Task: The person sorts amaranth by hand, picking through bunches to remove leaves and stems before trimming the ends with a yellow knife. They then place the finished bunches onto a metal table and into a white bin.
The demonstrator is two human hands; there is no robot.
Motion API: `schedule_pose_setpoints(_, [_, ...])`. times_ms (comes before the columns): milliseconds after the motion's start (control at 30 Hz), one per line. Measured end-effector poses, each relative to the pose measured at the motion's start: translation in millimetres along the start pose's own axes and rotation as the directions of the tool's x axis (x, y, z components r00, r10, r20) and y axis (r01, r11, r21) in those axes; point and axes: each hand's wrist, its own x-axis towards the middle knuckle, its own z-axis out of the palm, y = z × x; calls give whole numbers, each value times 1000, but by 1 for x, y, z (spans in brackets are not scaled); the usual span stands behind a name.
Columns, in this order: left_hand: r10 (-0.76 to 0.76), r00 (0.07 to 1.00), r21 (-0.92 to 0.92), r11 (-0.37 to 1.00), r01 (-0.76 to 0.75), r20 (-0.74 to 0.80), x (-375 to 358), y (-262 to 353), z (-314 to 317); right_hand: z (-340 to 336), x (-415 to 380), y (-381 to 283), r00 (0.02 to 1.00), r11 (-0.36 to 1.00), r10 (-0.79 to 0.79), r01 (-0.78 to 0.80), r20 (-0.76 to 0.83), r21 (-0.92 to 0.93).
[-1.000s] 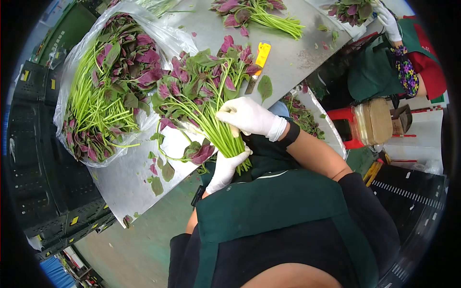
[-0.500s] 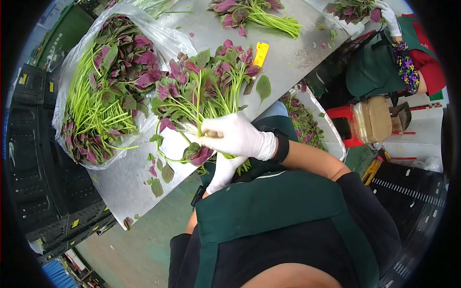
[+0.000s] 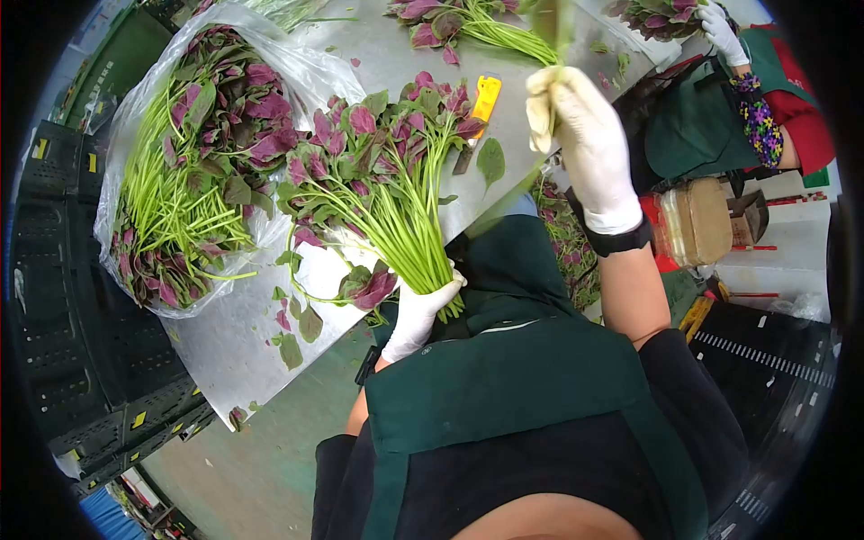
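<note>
My left hand [image 3: 423, 313], in a white glove, is wrapped round the stem ends of a bunch of red and green leafy greens [image 3: 396, 216] over the table's near edge. Raised to the right of the bunch, my right hand [image 3: 580, 135] has its gloved fingers closed on a blurred green stem or leaf [image 3: 551, 27]. A yellow-handled knife [image 3: 483, 103] lies on the metal table just beyond the bunch. A single green leaf [image 3: 490, 162] is beside its blade.
An open plastic bag of greens [image 3: 198, 162] occupies the metal table [image 3: 211, 355] at left. Another bunch [image 3: 486, 27] lies at the far side. A co-worker's gloved hand [image 3: 720, 31] holds greens at upper right. Leaves fill a bin [image 3: 567, 225] below the table edge.
My right hand has moved up and right, away from the bunch, with a blurred green piece in it. My left hand has stayed round the stems, which now show more fully.
</note>
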Motion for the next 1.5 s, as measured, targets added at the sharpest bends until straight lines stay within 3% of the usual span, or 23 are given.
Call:
schedule_pose_setpoints(67, [2,1000,-1,1000,-2,-9,0,0,1,11,-1,7,990,982,141,-140,-3,-129])
schedule_pose_setpoints(167, [1,1000,19,1000,-1,-15,0,-2,1,38,-11,71,989,925,104,-59,102,-376])
schedule_pose_setpoints(200, [1,1000,27,1000,-1,-14,0,-3,0,46,-19,86,983,870,80,14,168,-494])
schedule_pose_setpoints(267, [-16,999,56,998,18,-34,0,-3,1,64,-32,88,959,645,176,58,221,-762])
schedule_pose_setpoints(300, [-25,999,70,997,28,-45,0,-4,1,71,-37,95,976,636,41,139,213,-759])
schedule_pose_setpoints(400, [-39,999,44,998,41,-36,1,-5,-1,61,-33,98,973,799,145,-7,181,-601])
schedule_pose_setpoints(500, [-38,999,49,998,39,-12,1,-5,-4,45,-30,98,925,935,307,-249,225,-255])
schedule_pose_setpoints(533, [-34,999,46,998,34,-8,2,-5,-3,42,-30,99,893,928,372,-357,251,-106])
schedule_pose_setpoints(633, [-44,999,20,999,44,-17,0,-3,-2,28,-32,99,775,823,537,-568,334,-6])
schedule_pose_setpoints(833, [-40,998,-23,999,38,-57,-1,-1,1,26,-38,104,863,868,416,-471,288,156])
schedule_pose_setpoints(933, [-29,998,-18,999,28,-51,0,-4,0,27,-40,97,868,845,456,-492,198,208])
schedule_pose_setpoints(967, [-24,998,-12,1000,24,-51,0,-4,0,27,-39,101,868,856,467,-492,170,160])
schedule_pose_setpoints(1067, [-19,998,9,1000,19,-56,-1,-5,1,27,-41,128,960,960,278,-278,-16,-11])
schedule_pose_setpoints(1167, [-16,997,50,999,20,-72,0,-2,3,26,-42,114,962,950,241,-261,-130,-171])
schedule_pose_setpoints(1267, [-18,995,105,994,28,-97,-1,-2,4,31,-38,89,953,958,286,-283,-99,44])
schedule_pose_setpoints(1300, [-12,995,112,993,23,-104,0,-2,5,31,-36,81,954,956,294,-294,-61,12])
schedule_pose_setpoints(1400, [3,992,139,990,14,-127,0,-6,5,49,-31,73,993,976,119,-118,-3,-186])
schedule_pose_setpoints(1467, [22,990,164,986,1,-142,0,-7,6,56,-25,64,988,870,121,-59,98,-489])
schedule_pose_setpoints(1500, [36,989,180,984,-9,-146,0,-5,7,59,-23,69,987,745,75,38,140,-666])
